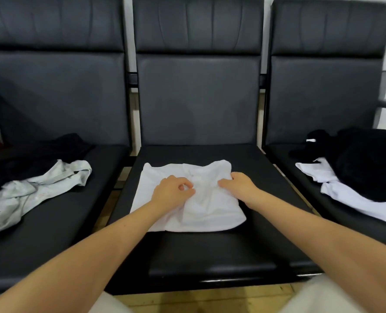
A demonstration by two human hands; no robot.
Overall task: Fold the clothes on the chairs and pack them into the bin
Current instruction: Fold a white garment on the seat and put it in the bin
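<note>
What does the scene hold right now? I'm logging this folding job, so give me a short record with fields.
setting: three black chairs in a row
middle seat: white shirt, partly folded
left hand: pinches the shirt's fabric
right hand: grips the shirt's right edge
left seat: pale grey shirt and dark garment, both unfolded
right seat: black garment over white garment
bin: not in view

Row of three black padded seats (197, 98), pale wall (130, 30) behind, wooden floor (205, 297) below

Both hands (173, 190) seemingly pinch white shirt (201, 206).
</note>
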